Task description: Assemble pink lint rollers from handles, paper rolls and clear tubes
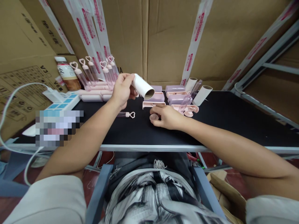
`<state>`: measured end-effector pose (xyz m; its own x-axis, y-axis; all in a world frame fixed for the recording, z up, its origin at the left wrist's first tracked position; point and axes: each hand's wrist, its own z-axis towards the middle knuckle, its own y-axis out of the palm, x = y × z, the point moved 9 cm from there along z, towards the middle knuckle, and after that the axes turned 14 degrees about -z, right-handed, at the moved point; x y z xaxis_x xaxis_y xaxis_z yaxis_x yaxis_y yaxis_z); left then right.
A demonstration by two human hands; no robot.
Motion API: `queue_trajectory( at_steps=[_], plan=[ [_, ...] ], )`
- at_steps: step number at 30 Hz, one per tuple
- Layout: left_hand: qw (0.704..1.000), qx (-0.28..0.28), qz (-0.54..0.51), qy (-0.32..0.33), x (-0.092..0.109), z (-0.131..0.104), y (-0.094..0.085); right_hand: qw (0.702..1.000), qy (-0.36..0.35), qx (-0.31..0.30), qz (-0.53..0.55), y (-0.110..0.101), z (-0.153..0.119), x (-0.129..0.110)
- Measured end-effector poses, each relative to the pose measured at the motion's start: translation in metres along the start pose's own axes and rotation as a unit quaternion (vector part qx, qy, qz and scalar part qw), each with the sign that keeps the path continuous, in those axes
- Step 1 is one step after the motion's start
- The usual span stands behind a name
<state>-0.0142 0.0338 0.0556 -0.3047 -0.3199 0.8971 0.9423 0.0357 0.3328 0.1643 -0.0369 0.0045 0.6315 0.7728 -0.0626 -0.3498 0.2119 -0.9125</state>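
My left hand (pixel 123 90) grips one end of a white cardboard tube (pixel 143 87), whose open end points right and down over the black tabletop (pixel 135 132). Lower and to the right, my right hand (pixel 167 116) pinches a small round pinkish clear piece (pixel 154 117) close to the table. Between the hands lies a clear tube with a pink heart-shaped handle (pixel 132 115). Just behind my right hand are a pink tray-like part (pixel 154 104) and a translucent purple case (pixel 179 99). A pink round piece (pixel 188 114) rests to its right.
Upright heart-topped tubes (pixel 80 74) stand in pink holders at the back left, beside a bottle (pixel 68 74). A power strip (pixel 63 104) with a white cable lies at left. More white tubes (pixel 202 95) stand at the back right, before a cardboard wall (pixel 168 40).
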Motion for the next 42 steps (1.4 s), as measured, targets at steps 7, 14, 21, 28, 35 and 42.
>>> queue_trajectory(
  at_steps=[7,14,21,28,35,42],
  plan=[
    [0.998,-0.015,-0.044,-0.053,-0.005,-0.002,0.003,0.980,-0.062,0.187,0.034,-0.028,-0.009,-0.006],
    [0.995,-0.034,-0.058,-0.072,-0.008,-0.005,0.006,0.954,-0.047,0.292,0.041,-0.065,-0.018,-0.004],
    [0.992,-0.045,-0.067,-0.098,-0.017,-0.007,0.009,0.923,-0.044,0.382,0.021,-0.087,-0.029,-0.002],
    [0.982,-0.061,-0.100,-0.148,-0.021,-0.035,0.034,0.908,-0.052,0.413,-0.044,-0.088,-0.034,0.005],
    [0.973,-0.108,-0.091,-0.182,-0.027,-0.047,0.048,0.892,-0.023,0.445,-0.073,-0.097,-0.040,0.009],
    [0.940,-0.229,-0.034,-0.252,-0.038,-0.050,0.053,0.894,0.013,0.447,0.004,-0.101,-0.037,0.023]
  ],
)
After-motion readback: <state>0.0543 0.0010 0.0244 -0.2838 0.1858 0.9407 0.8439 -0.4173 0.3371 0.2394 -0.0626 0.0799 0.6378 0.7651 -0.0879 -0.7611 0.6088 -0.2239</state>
